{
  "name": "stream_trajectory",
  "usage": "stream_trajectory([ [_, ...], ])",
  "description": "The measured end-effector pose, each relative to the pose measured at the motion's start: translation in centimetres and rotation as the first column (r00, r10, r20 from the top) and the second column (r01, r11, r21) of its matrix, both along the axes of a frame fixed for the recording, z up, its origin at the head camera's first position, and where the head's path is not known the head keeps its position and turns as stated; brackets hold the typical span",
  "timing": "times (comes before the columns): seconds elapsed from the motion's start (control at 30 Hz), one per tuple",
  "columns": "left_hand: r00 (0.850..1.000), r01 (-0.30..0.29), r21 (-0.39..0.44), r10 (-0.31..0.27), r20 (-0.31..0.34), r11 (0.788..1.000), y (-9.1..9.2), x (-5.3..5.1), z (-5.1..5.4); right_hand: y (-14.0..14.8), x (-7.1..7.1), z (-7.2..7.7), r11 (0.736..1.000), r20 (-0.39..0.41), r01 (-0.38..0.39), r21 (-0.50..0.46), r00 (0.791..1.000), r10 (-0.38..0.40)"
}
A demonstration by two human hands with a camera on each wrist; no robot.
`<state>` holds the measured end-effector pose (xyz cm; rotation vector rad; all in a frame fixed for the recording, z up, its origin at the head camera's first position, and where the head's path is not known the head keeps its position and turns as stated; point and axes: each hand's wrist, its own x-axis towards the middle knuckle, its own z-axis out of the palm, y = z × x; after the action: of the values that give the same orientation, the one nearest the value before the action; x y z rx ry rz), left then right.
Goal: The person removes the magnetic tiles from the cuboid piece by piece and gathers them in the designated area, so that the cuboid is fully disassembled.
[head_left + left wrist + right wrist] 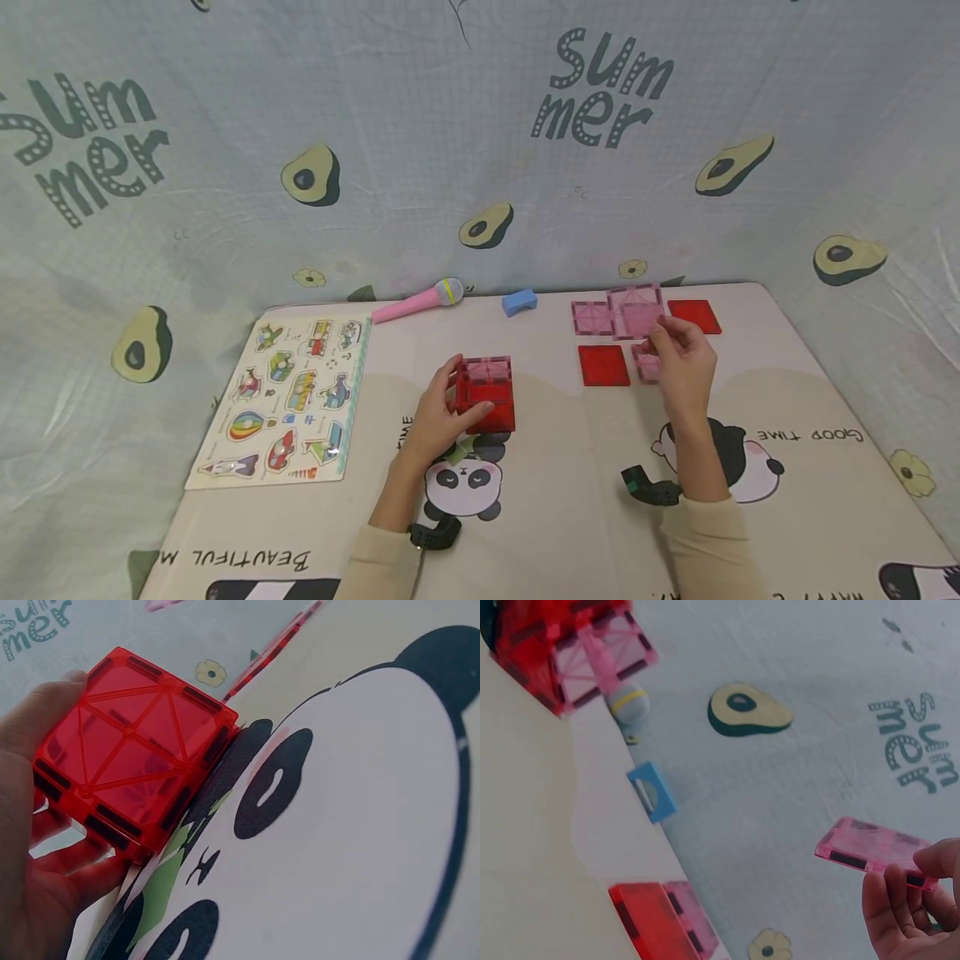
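In the head view, my left hand grips the side of a small structure of red magnetic tiles, the thumb lying across its near side. A pink tile is joined at its far side. The left wrist view shows one red square tile face-on, fingers curled at its edge. Farther right, my right hand pinches a clear pink square tile by one edge, raised above the table. Near that hand lie a red tile, another red tile, a pink tile and a partly hidden pink tile.
A picture puzzle board lies at the table's left. Along the back edge are a pink toy microphone and a blue arch block. Behind them hangs a printed curtain. The table cover has panda prints.
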<state>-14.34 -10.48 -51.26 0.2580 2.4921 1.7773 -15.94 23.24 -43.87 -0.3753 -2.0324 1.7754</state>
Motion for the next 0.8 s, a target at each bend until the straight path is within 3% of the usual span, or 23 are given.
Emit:
stream_trajectory([
  [0.33, 1.0, 0.003, -0.006, -0.003, 0.001, 1.0, -0.1, 0.0, 0.0, 2.9, -0.3, -0.3, 0.979, -0.092, 0.082, -0.184, 0.991, -0.101],
  [0.8, 1.0, 0.004, 0.0, -0.004, -0.011, 1.0, -0.1, -0.1, -0.2, 6.6, -0.2, -1.2, 0.945, 0.039, 0.224, -0.238, 0.975, -0.221],
])
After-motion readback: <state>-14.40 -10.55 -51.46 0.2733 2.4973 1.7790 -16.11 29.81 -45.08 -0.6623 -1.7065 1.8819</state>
